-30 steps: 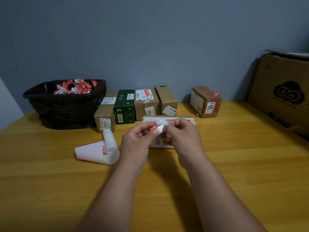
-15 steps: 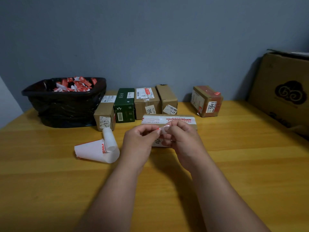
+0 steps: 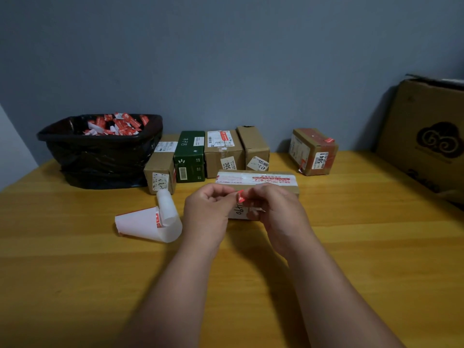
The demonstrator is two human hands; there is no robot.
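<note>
Small red-and-white sticker sticking up, being pinched between your left hand and right hand.

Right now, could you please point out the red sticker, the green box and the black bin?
red sticker (image 3: 241, 197): head view, on its red raised end.
green box (image 3: 192, 165): head view, on its front face.
black bin (image 3: 100, 162): head view, on its front wall.
</note>
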